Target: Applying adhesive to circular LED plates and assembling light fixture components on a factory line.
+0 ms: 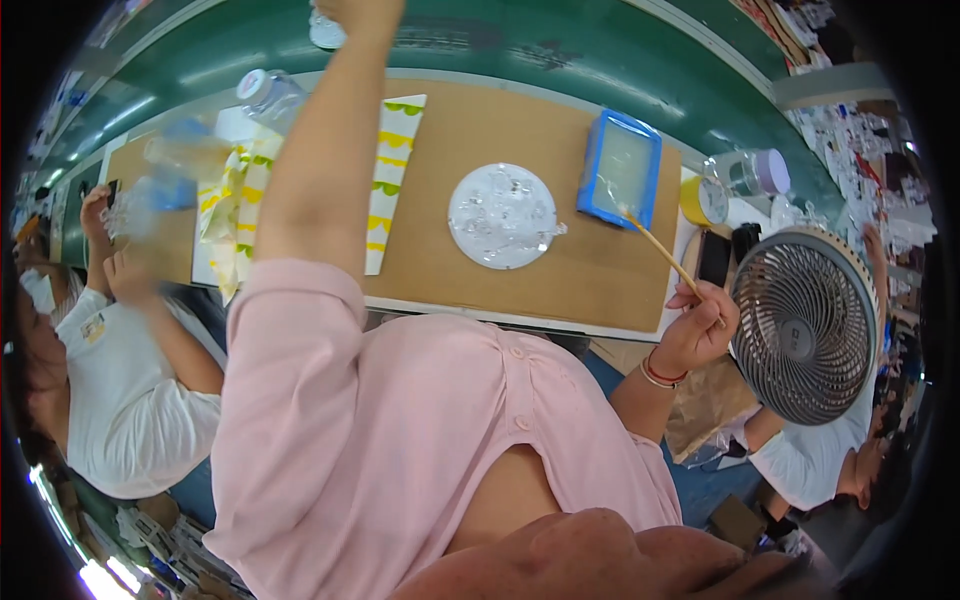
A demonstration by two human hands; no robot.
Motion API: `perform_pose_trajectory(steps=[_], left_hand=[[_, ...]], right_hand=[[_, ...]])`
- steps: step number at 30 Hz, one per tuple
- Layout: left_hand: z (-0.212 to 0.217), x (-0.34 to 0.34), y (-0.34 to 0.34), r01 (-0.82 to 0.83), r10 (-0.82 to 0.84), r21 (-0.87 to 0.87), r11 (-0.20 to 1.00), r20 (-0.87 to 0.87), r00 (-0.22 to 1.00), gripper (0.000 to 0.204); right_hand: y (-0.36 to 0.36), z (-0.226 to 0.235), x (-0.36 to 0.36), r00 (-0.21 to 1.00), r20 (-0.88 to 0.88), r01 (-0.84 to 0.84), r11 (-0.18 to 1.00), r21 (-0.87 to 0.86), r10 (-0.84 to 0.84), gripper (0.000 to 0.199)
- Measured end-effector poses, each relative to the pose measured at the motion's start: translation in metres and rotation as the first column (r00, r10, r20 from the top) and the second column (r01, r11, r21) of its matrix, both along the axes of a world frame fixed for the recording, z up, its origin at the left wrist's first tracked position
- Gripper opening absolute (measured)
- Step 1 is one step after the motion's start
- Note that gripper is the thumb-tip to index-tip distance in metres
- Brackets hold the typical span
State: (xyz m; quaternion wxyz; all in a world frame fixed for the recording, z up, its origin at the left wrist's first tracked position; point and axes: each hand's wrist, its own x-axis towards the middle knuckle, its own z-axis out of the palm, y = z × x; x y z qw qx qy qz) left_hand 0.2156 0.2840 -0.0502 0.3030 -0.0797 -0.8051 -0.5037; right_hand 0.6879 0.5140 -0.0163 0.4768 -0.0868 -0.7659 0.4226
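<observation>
My left arm stretches far forward over the green belt. My left hand (362,12), partly cut off by the upper edge, has its fingers closed at a small clear plastic piece (326,32). In my right hand (708,325), a thin wooden stick (662,248) is pinched near its end. Its far tip reaches the near edge of a shallow blue-rimmed tray (588,192) with a pale, translucent inside. Between my arms, a round white dish (462,240) holds several small clear pieces; one pokes past its right rim.
Brown cardboard (420,275) covers my table. A yellow-green patterned cloth (395,150) and a clear jar (265,95) lie left. Right are a lilac-lidded jar (745,172), a yellow round container (703,200), a phone (714,258) and a fan (805,325). Co-workers sit on both sides.
</observation>
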Motion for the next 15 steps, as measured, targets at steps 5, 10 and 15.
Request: perform_pose_trajectory(steps=[5, 10, 15], left_hand=[[0.020, 0.008, 0.006, -0.131, 0.313, -0.657, 0.743, 0.168, 0.935, 0.026], [0.044, 0.035, 0.020, -0.117, 0.031, -0.685, 0.719, -0.137, 0.990, 0.012], [0.075, 0.121, 0.033, 0.137, -0.233, -0.739, 0.660, -0.028, 0.972, 0.011]], right_hand=[[0.011, 0.003, -0.011, 0.998, 0.042, 0.055, 0.996, -0.070, -0.053, 0.029], [0.012, 0.001, -0.031, 0.971, 0.233, 0.059, 0.998, 0.012, -0.061, 0.023], [0.010, -0.005, -0.049, 0.935, 0.340, 0.015, 0.968, 0.252, -0.103, 0.022]])
